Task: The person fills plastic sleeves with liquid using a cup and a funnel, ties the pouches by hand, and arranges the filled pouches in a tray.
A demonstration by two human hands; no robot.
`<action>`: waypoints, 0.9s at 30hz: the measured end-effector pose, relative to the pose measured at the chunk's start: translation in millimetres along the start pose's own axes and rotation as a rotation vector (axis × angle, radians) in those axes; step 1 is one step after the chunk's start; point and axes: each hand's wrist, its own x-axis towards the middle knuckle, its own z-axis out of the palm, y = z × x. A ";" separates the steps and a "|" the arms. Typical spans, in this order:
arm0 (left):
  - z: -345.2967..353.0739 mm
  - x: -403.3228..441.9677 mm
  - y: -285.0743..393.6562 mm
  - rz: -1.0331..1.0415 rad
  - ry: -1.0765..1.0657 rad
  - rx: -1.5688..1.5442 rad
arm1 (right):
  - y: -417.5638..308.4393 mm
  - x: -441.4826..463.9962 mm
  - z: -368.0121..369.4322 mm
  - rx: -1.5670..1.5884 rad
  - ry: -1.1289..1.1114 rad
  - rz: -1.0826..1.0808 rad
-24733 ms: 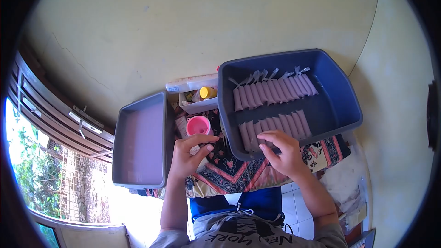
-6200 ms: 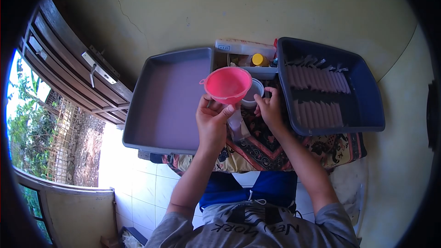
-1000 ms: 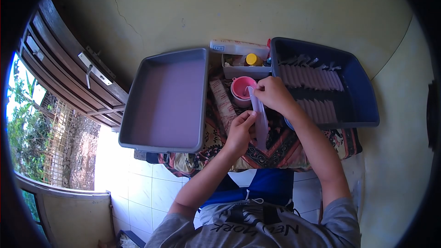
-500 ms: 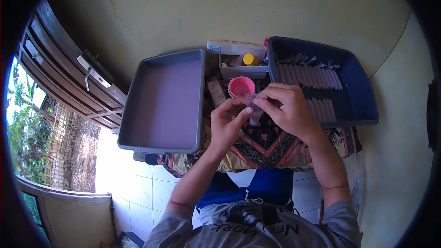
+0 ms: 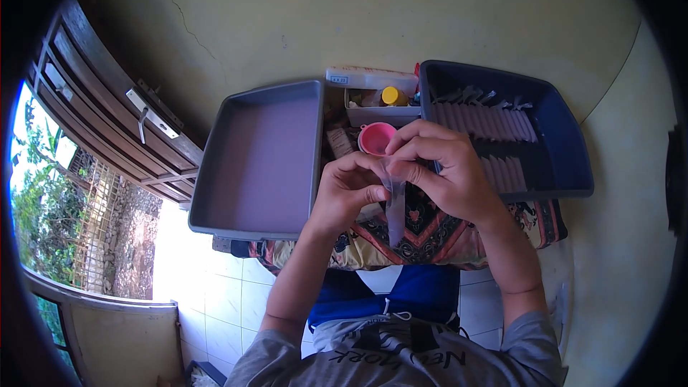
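Between my two hands hangs a narrow clear plastic bag with pale mauve filling in its lower part. My left hand pinches the upper left of the bag, thumb below the index finger. From the other side, my right hand grips the top of the bag between thumb and fingers. Just beyond my fingertips sits a pink funnel, its lower part hidden. At the left stands a grey tub holding mauve liquid. Rows of filled, tied bags lie in a dark blue tub at the right.
Behind the funnel, a small light box holds a yellow-lidded jar. A white package lies behind it. Patterned cloth covers the table. A wooden door stands at the left, with a wall behind the table.
The bag now hangs straighter and lower, showing more of its length below my hands. My fingers have shifted their hold near its top, and the view has moved slightly.
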 end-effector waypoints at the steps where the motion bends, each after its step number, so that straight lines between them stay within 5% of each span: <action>1: 0.6 -1.1 2.1 -0.058 -0.015 -0.023 | -0.6 -0.3 0.8 0.002 -0.012 -0.006; 12: 15.6 0.7 7.8 -0.122 0.023 0.233 | 7.9 -6.2 4.6 -0.029 0.054 0.034; 15: 9.6 2.3 8.0 -0.133 -0.036 0.063 | 3.0 -5.3 1.0 0.021 0.025 0.124; 17: 7.5 4.6 8.6 -0.253 -0.006 -0.352 | -0.6 -4.6 -1.4 0.054 -0.006 0.188; 27: 0.1 -1.1 -5.7 -0.208 -0.127 -0.174 | 11.0 -6.0 -1.4 0.051 -0.054 0.048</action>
